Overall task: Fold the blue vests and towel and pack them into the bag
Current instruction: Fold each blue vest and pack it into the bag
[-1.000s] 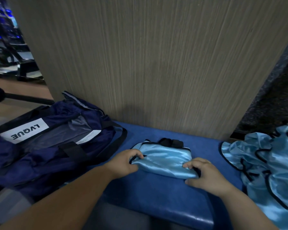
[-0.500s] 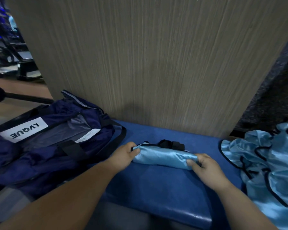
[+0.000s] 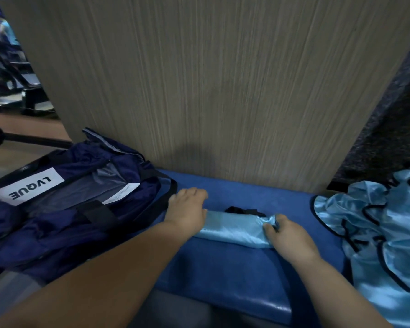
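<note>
Now the left hand point(image 3: 187, 210) no longer clasps the left end of the folded vest point(image 3: 234, 229) as it did half a second ago. Its fingers lie loose and nearly straight, holding nothing and reaching past that end toward the bag point(image 3: 81, 209), while the heel of the hand rests on the cloth. The right hand point(image 3: 288, 236) keeps its hold, with thumb and fingers pinching the bunched right end of the folded vest. Over the last second the vest has gone from a broad flat rectangle to a slim, roll-like bundle.

It lies on the blue padded surface point(image 3: 234, 275) between the two hands. Its long axis runs left to right across the view, with the right end a little nearer the person. A bit of black trim point(image 3: 244, 210) shows along its far edge.

The dark navy bag lies slack just left of the left hand, overlapping the left end of the surface. Its white label point(image 3: 25, 187) reads "LVQUE", upside down from this side. A second label point(image 3: 121, 194), also white, lies beside it, its print too small to read.

To the right, apart from the right hand, a crumpled pile of vests point(image 3: 376, 221) in light blue with black edging spreads over the surface. A wood-grain panel point(image 3: 211, 91) stands upright behind everything.
</note>
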A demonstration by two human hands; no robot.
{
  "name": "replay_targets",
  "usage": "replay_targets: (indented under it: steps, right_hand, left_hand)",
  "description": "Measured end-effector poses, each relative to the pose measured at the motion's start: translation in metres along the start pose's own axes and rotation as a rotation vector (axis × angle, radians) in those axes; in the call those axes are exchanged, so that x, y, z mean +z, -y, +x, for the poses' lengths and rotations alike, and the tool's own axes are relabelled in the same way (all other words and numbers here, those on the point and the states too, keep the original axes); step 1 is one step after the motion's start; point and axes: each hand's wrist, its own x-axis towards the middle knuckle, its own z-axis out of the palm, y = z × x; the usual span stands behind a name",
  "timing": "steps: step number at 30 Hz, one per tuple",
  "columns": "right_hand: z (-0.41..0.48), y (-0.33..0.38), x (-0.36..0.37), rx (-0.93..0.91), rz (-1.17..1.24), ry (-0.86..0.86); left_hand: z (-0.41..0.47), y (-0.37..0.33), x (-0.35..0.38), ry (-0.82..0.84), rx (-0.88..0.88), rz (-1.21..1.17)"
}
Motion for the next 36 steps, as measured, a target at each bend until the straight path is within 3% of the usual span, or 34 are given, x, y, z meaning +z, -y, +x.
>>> replay_targets:
  steps: [3, 6, 8, 17, 24, 28, 31, 36]
  right_hand:
    - [0.001, 0.004, 0.001, 0.027, -0.075, -0.005]
    - [-0.001, 0.006, 0.001, 0.046, -0.102, -0.022]
    - [-0.003, 0.007, 0.001, 0.066, -0.141, -0.063]
    - [-0.001, 0.011, 0.003, 0.145, -0.08, -0.028]
    - [0.001, 0.022, 0.013, 0.137, 0.426, -0.044]
    - [0.007, 0.043, 0.02, 0.252, 0.938, -0.036]
    - [0.006, 0.067, 0.025, 0.251, 1.285, 0.095]
    - [-0.011, 0.122, 0.026, 0.136, 1.445, 0.213]
  left_hand:
    - [0.003, -0.021, -0.001, 0.051, 0.094, -0.088]
    - [0.004, -0.037, 0.004, 0.319, 0.014, -0.148]
    - [0.005, -0.039, 0.011, 0.401, -0.009, -0.121]
    - [0.002, -0.035, 0.016, 0.435, 0.024, -0.014]
    - [-0.015, -0.026, 0.003, 0.362, 0.078, -0.1]
    - [-0.02, -0.011, -0.013, 0.332, -0.007, -0.262]
    - [-0.022, 0.003, -0.034, 0.246, -0.063, -0.337]
    - [-0.025, 0.027, -0.075, 0.064, -0.081, -0.297]
